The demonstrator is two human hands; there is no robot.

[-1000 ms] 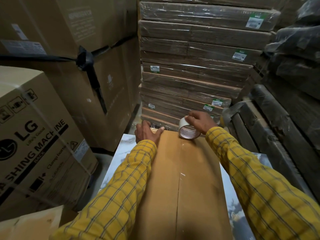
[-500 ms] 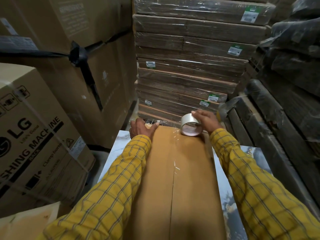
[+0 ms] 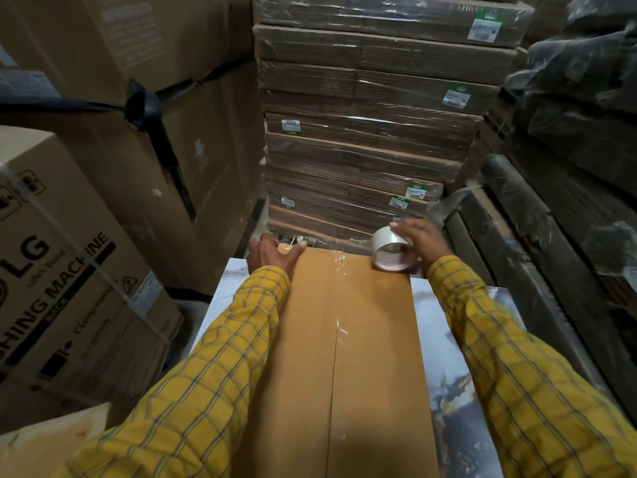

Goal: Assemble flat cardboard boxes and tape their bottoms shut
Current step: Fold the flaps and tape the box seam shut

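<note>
Box: the cardboard box [image 3: 348, 357] lies with its bottom up on the desk [image 3: 444, 343], between the two sleeves; its two flaps meet in a long seam down the middle.
Tape on box: a clear shiny strip runs along the far part of the seam, and more film stretches across the far edge between the two hands.
Left hand: the left hand [image 3: 270, 255] lies on the far left corner of the box, thumb out along the edge, and presses the tape end there; its fingers go over the edge and are hidden.
Right hand: the right hand [image 3: 422, 239] holds the tape roll [image 3: 393, 250] from above at the far right corner, fingers curved over it.
Handling of box: I judge it light and hollow, stiff at the edges but soft in the middle of the flaps; better to press near the corners and along the seam.
Handling of tape: thin, sticky, easy to wrinkle; I think it needs steady pull, with the roll held by its outside and core.
Materials: smooth brown cardboard, matte; the desk has a glossy marble-like pattern.
Surroundings: a stack of wrapped flat cardboard [image 3: 362, 139] stands just behind the desk, and a washing machine carton [image 3: 69, 270] is at the left.
</note>
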